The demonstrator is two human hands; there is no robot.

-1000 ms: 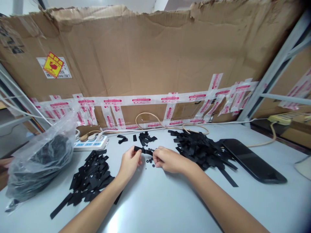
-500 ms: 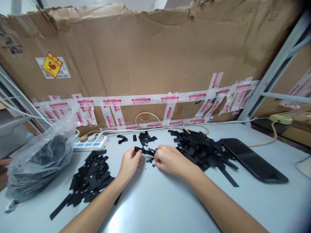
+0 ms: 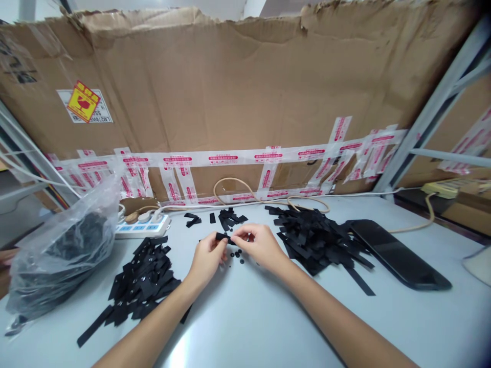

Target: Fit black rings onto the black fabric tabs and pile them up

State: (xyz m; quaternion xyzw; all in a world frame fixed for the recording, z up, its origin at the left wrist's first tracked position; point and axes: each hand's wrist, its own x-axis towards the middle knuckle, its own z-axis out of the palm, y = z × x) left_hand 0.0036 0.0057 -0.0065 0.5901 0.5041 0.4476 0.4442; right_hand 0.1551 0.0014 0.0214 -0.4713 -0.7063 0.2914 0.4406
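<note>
My left hand (image 3: 207, 258) and my right hand (image 3: 257, 246) meet above the table, pinching a short black strip (image 3: 221, 237) between their fingertips. Part of the strip is hidden by my fingers. Several small black rings (image 3: 237, 254) lie on the table just below my hands. A heap of black strips with punched holes (image 3: 141, 276) lies left of my left hand. A larger heap of plain black strips (image 3: 316, 237) lies right of my right hand. A small cluster of strips (image 3: 229, 219) sits ahead of my hands.
A clear plastic bag of black pieces (image 3: 65, 250) lies at the left. Behind it is a white power strip (image 3: 141, 226) with plugs and a beige cable (image 3: 233, 186). A dark flat slab (image 3: 399, 255) lies at the right. A taped cardboard sheet (image 3: 230, 92) stands along the back.
My right hand has moved left and slightly up, closer to my left hand. The strip between them now shows shorter. The heaps and rings have stayed in place.
</note>
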